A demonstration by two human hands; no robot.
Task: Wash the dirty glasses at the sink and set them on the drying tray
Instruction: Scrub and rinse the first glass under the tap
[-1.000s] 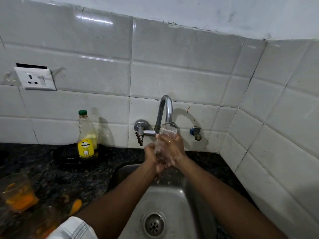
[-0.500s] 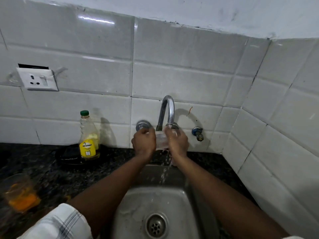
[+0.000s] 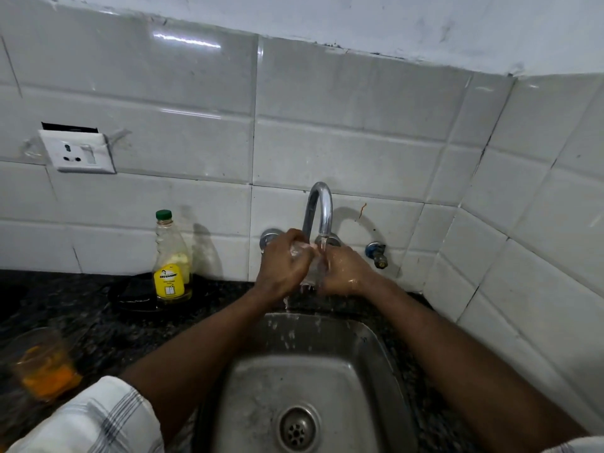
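Note:
A clear glass (image 3: pixel 310 266) lies sideways between both hands under the running tap (image 3: pixel 322 210), above the steel sink (image 3: pixel 313 380). My left hand (image 3: pixel 282 266) grips its left end with curled fingers. My right hand (image 3: pixel 343 271), wet, holds the other end where the water stream lands. Most of the glass is hidden by the hands. A dirty glass with orange residue (image 3: pixel 42 367) stands on the dark counter at the lower left. No drying tray is in view.
A dish-soap bottle with a green cap (image 3: pixel 171 259) stands on a black dish (image 3: pixel 137 294) left of the sink. A wall socket (image 3: pixel 78 152) sits on the tiled wall. A small valve (image 3: pixel 376 253) juts out right of the tap.
The hands rose from over the basin to right under the spout. The left hand moved from under the glass to gripping its left end, and the glass now lies sideways in the stream.

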